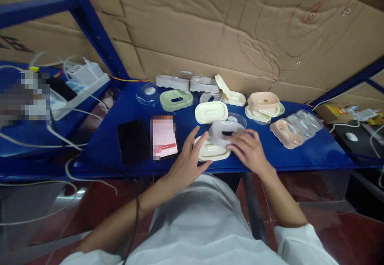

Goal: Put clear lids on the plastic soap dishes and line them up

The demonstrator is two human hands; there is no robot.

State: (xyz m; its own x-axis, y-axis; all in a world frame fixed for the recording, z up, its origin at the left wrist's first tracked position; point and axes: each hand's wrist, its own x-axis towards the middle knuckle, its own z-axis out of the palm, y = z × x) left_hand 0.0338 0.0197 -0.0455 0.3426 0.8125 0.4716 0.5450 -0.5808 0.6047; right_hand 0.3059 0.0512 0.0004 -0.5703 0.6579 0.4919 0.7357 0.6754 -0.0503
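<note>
My left hand [187, 157] rests at the near edge of the blue table [315, 153], fingers spread against the left side of a cream oval soap-dish part [211, 152]. My right hand [249, 149] is closed on a pale lilac oval lid [223, 131], holding it tilted just above the cream part. A second cream oval dish [211, 112] lies just behind them. A clear lid [237, 119] lies beside it.
Further soap-dish parts lie along the back: green [176, 99], grey [172, 82], an open cream box [229, 93], a peach stack [264, 103], clear lids [304, 121]. A black phone [133, 141] and a lit phone [163, 137] lie left. Cables and a power strip [81, 85] sit far left.
</note>
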